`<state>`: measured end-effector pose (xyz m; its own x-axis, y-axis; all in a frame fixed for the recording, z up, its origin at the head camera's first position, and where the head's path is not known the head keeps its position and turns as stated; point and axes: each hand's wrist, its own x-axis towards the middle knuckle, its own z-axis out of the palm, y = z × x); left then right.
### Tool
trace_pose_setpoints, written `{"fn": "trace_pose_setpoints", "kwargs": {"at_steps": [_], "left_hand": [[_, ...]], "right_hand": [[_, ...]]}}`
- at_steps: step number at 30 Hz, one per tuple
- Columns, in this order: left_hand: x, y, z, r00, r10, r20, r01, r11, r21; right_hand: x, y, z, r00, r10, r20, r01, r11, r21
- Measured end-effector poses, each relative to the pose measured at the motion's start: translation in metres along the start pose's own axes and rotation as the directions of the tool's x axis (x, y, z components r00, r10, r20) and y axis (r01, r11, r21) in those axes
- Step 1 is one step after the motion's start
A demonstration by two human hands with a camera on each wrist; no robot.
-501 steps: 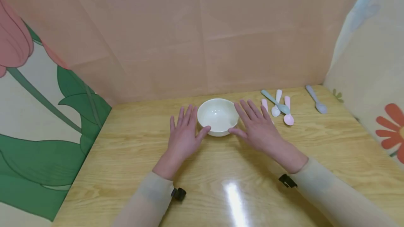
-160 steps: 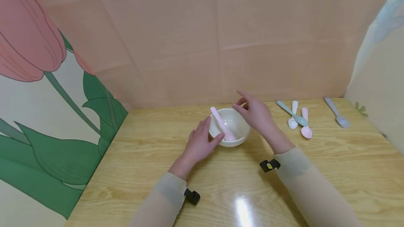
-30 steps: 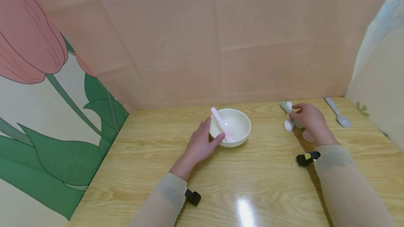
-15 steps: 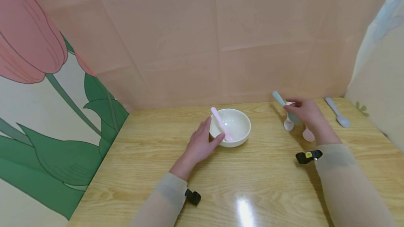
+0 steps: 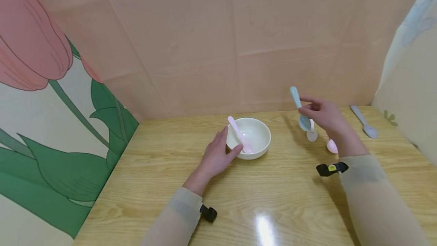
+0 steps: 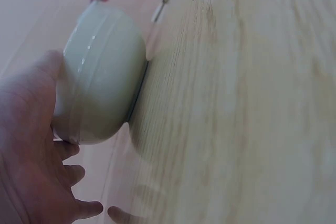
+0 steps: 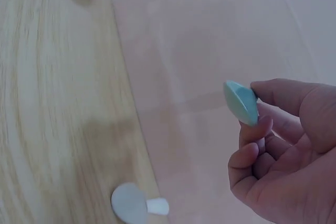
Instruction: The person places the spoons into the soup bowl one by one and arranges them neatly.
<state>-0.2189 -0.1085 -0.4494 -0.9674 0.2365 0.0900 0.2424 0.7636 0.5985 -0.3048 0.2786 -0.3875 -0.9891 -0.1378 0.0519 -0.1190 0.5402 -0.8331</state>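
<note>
A light blue-green spoon point(image 5: 295, 96) is pinched between the thumb and fingers of my right hand point(image 5: 324, 115), lifted over the table with its handle pointing up. In the right wrist view the spoon's bowl end point(image 7: 241, 103) faces the camera. My left hand point(image 5: 216, 156) rests against the near left side of a white bowl point(image 5: 259, 153), thumb and forefinger spread along its rim. A pink spoon point(image 5: 239, 132) leans inside that bowl, handle over the rim. Below the right hand lie a white spoon point(image 5: 312, 136) and another pink spoon point(image 5: 332, 146), both partly hidden.
Farther right on the wooden table point(image 5: 170, 155) lies a grey-purple spoon point(image 5: 363, 121). A plain pinkish backdrop point(image 5: 191, 48) rises behind the table's far edge, with printed flower panels point(image 5: 71, 124) at the sides.
Over the last second my right hand has raised the blue-green spoon off the other spoons, up and slightly left. Since the earliest frame, a pink spoon has come into the bowl. My left hand stays put lately.
</note>
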Motion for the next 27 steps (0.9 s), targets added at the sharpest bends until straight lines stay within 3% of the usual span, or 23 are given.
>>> {"fn": "trace_pose_setpoints", "kwargs": {"at_steps": [15, 27], "left_hand": [[0.000, 0.001, 0.000, 1.000, 0.002, -0.012, -0.002, 1.000, -0.011], [0.000, 0.001, -0.001, 1.000, 0.008, -0.012, -0.008, 1.000, -0.017]], "right_hand": [[-0.007, -0.035, 0.021, 0.995, -0.092, 0.042, 0.091, 0.996, 0.020], [-0.009, -0.051, 0.039, 0.988, -0.153, 0.024, 0.151, 0.986, 0.064]]}}
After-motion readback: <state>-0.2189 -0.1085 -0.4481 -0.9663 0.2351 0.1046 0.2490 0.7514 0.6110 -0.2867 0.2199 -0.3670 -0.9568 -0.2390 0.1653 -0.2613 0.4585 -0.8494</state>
